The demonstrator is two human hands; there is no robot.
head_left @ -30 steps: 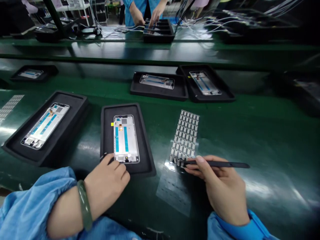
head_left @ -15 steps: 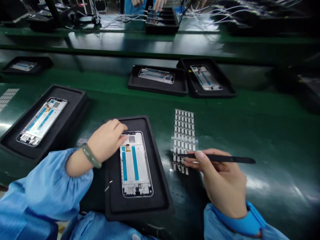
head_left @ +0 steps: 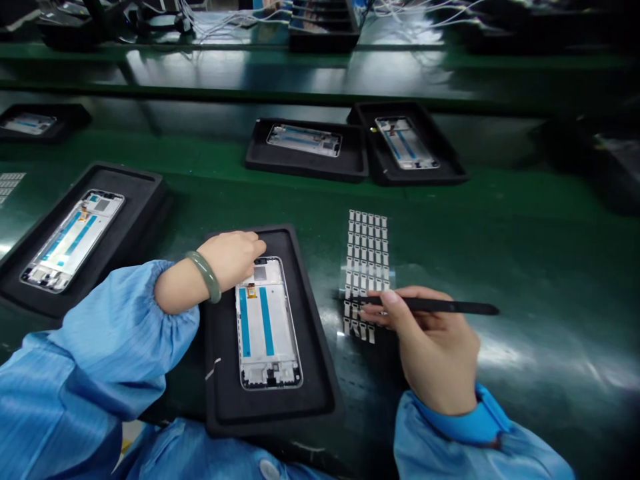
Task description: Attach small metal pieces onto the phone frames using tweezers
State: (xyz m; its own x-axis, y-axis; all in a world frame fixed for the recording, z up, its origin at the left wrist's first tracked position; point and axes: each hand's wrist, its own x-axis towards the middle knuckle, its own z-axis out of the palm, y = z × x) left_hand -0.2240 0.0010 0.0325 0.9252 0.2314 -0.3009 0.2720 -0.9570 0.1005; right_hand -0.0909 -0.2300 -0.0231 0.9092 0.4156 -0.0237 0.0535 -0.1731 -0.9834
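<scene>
The left hand (head_left: 231,259) is loosely curled, its fingertips at the top end of a phone frame (head_left: 267,327) in a black foam tray (head_left: 270,421). Right of it, the right hand (head_left: 430,340) pinches black tweezers (head_left: 450,306), their tips over a sheet of metal tabs (head_left: 367,260), with green desk (head_left: 550,267) beyond the hand.

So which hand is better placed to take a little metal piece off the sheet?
Probably the right hand. It holds black tweezers with their tip at the sheet of small metal pieces. The left hand is farther away, at the top of the phone frame in its tray.
</scene>
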